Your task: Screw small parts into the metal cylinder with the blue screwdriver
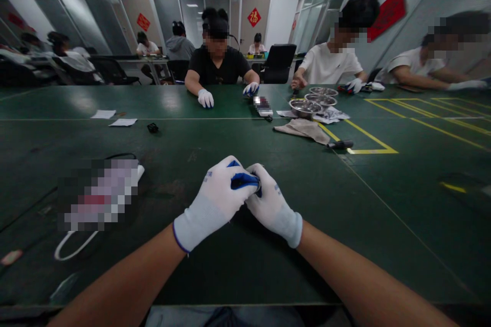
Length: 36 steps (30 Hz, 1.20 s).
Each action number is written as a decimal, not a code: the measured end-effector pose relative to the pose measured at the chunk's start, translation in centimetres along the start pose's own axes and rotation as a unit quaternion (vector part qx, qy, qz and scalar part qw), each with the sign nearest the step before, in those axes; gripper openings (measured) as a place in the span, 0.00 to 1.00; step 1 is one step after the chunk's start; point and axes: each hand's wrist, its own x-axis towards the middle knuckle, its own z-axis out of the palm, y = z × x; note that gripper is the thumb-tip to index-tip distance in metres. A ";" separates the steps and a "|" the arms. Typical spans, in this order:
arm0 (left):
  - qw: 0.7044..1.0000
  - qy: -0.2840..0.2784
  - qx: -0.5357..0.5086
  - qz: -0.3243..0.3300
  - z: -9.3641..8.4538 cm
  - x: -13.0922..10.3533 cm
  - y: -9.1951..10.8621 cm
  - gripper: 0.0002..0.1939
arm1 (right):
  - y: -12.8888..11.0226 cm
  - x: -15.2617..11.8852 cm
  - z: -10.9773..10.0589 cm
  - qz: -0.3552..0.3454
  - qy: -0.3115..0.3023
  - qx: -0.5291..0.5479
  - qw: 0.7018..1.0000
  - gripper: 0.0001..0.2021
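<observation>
Contact between left hand [222,186] and right hand [271,196], both white-gloved, fingers curled and pressed together above green tabletop [245,271]; whether anything is pinched between them, cannot tell. Left side: obscured, white-strapped item [105,191]. Beyond: screwdriver [343,144] at beige cloth [302,130], then three steel bowls [305,113].

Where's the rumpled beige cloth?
Head view, right of centre: the rumpled beige cloth lies on the green tabletop, beyond the person's white-gloved right hand. Shiny metal bowls sit behind it; a black-handled tool is at its right end.
</observation>
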 end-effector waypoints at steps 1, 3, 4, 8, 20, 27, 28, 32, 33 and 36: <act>1.000 0.005 0.005 -0.007 0.1 0.0 0.0 0.03 | 0.1 0.1 0.1 0.001 0.003 -0.001 1.000 0.04; 1.000 0.013 0.017 -0.019 0.2 0.0 0.2 0.03 | 0.1 0.2 0.2 0.005 0.009 -0.006 1.000 0.04; 0.999 0.017 0.025 -0.025 0.3 0.0 0.3 0.03 | 0.2 0.2 0.2 0.007 0.011 -0.008 1.000 0.04; 0.997 0.032 0.046 -0.050 0.6 0.2 0.7 0.05 | 0.4 0.3 0.4 0.003 0.026 -0.020 0.999 0.04; 0.972 -0.083 0.115 0.188 -1.1 -0.2 -0.6 0.12 | 0.9 0.4 0.0 0.036 0.081 -0.019 0.996 0.06; 0.975 -0.034 0.220 0.021 -2.6 1.4 -3.2 0.21 | 1.6 0.4 -0.7 0.084 0.116 -0.031 0.989 0.10; 0.965 -0.054 0.255 -0.011 -2.7 1.6 -3.7 0.19 | 1.6 0.4 -0.8 0.084 0.116 -0.031 0.989 0.10; 0.935 -0.121 0.330 -0.049 -3.1 2.1 -4.9 0.12 | 1.3 0.4 -1.1 0.087 0.103 -0.018 0.991 0.09; 0.932 -0.128 0.337 -0.048 -3.1 2.1 -5.0 0.11 | 1.1 0.4 -1.1 0.088 0.097 -0.014 0.991 0.08; 0.923 -0.146 0.354 -0.048 -3.1 2.1 -5.2 0.10 | 0.7 0.5 -1.1 0.083 0.078 -0.004 0.993 0.07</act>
